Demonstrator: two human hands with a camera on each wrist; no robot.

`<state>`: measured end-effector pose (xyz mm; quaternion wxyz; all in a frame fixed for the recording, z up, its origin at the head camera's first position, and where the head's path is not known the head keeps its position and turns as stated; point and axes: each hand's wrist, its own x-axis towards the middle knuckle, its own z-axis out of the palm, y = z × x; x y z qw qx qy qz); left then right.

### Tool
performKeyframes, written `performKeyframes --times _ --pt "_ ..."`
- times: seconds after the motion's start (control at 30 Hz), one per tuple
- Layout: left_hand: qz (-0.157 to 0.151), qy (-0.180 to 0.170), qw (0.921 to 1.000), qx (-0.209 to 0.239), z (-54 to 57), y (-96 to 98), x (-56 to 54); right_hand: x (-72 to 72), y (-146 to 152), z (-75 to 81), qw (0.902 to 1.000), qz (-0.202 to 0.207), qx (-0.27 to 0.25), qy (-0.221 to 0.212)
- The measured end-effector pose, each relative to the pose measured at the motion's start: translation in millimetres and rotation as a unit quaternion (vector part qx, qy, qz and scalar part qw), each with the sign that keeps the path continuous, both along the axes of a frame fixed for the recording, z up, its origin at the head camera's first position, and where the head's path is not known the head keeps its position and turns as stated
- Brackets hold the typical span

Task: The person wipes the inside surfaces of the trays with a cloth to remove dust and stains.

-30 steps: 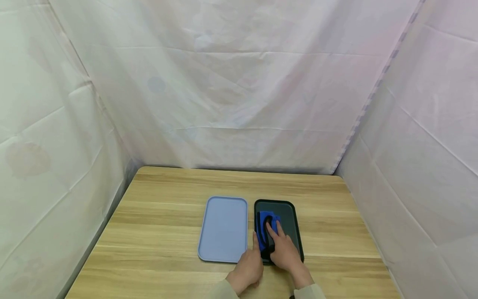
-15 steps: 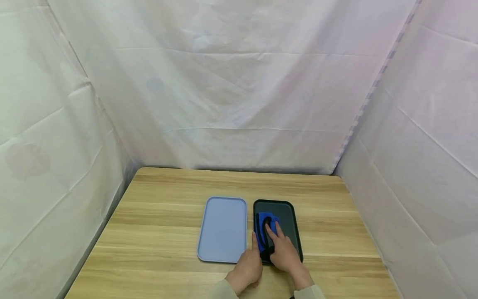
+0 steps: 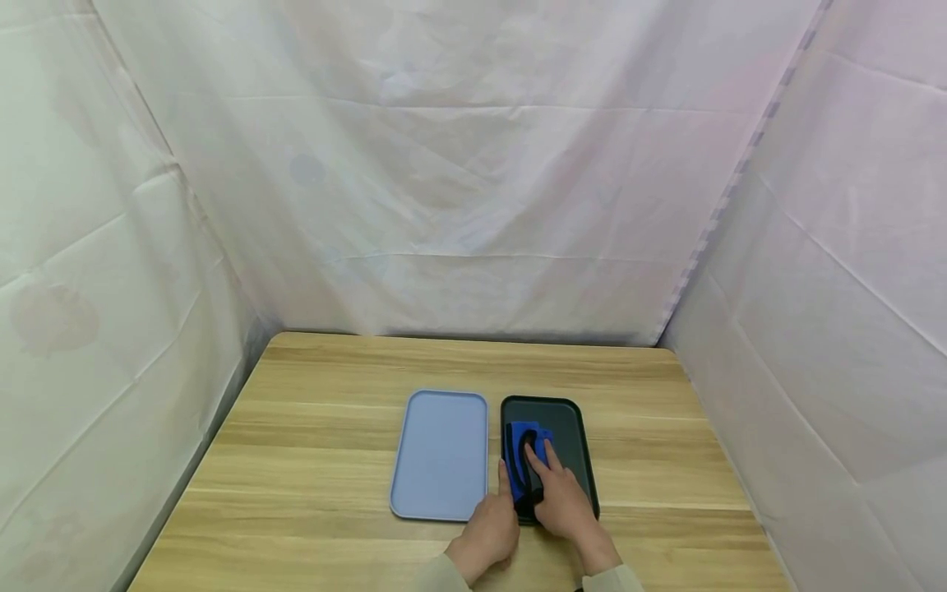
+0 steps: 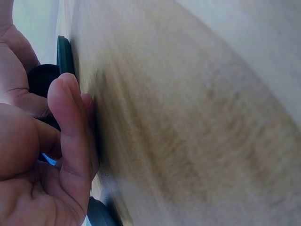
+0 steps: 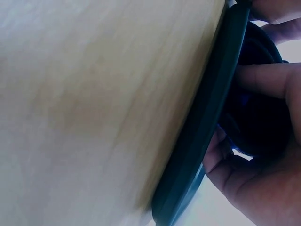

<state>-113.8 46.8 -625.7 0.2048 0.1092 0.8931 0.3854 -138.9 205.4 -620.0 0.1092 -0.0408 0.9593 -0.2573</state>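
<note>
A blue, flat-looking piece with curved black bands (image 3: 522, 457) lies on the left side of the dark green tray (image 3: 570, 411). My right hand (image 3: 565, 497) grips a dark rounded part at its near end, index and middle fingers stretched over the top. In the right wrist view its fingers and thumb lie around this black part (image 5: 261, 120), right above the tray's rim (image 5: 202, 117). My left hand (image 3: 494, 526) has its index finger straight along the tray's left edge, beside the blue piece. Its other fingers are bent, seen close up in the left wrist view.
A light blue tray (image 3: 441, 452) stands left of the dark one, with a narrow gap between them. Both rest on a wood-grain table (image 3: 325, 427). Pale fabric sheets (image 3: 473, 205) hang behind the table and on both sides.
The view has shifted slightly. Both hands, the blue and black piece and the trays keep nearly the same places.
</note>
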Motion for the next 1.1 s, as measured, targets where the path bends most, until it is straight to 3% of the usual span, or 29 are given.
performKeyframes --times 0.27,0.57,0.73,1.1 --pt "0.0 0.011 0.9999 -0.004 -0.6 -0.1 -0.3 -0.2 5.3 -3.6 0.9995 0.002 -0.014 0.028" --pt "0.01 -0.003 0.9999 0.009 -1.3 1.4 0.7 -2.1 13.5 -1.4 0.9952 -0.024 -0.049 0.081" --pt "0.015 -0.002 0.9999 0.007 -2.3 2.1 0.9 -5.6 20.1 5.0 0.992 -0.026 -0.052 0.112" --pt "0.021 0.009 0.9997 0.012 -1.2 2.0 2.8 -14.5 43.6 21.5 0.99 -0.028 -0.047 0.13"
